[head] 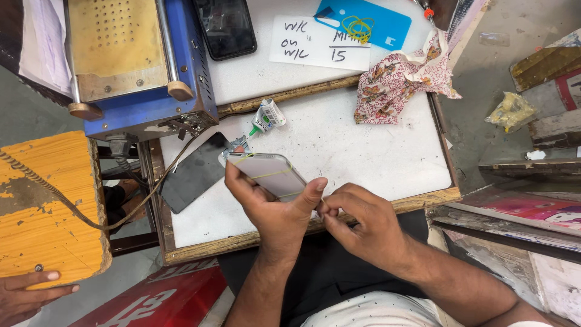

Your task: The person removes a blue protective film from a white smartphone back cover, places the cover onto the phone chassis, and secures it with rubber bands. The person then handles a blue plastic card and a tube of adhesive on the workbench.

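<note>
Head view looked down on the left hand (272, 209), which was clamped around a phone (272, 174), thumb up along its near edge and fingers curled under its far side. The phone lay tilted, back upward, held just above the white table (375, 151), with thin yellow bands (272, 174) crossing its pale back. The right hand (363, 227) sat just beside it, fingertips pinched together at the phone's lower corner, touching the left thumb; what they pinched was too small to tell, though it seemed to be one of the yellow bands.

Just beyond the phone's far end lay a small glue tube (265, 119) with a green nozzle, pointing toward the phone. A dark flat panel (193, 172) rested on the table's left edge, near the phone. Behind that stood a blue machine (136, 66) with a tan top plate, its cable (91, 212) trailing down over a yellow stool (42, 212). Another person's hand (27, 293) rested at the stool's near corner, well apart from the work.

Farther back on the table were a black phone (227, 27), a white note (318, 42), a blue sheet (369, 21) with a yellow band coil (358, 27) on it, and a crumpled floral cloth (399, 82) toward the right.
</note>
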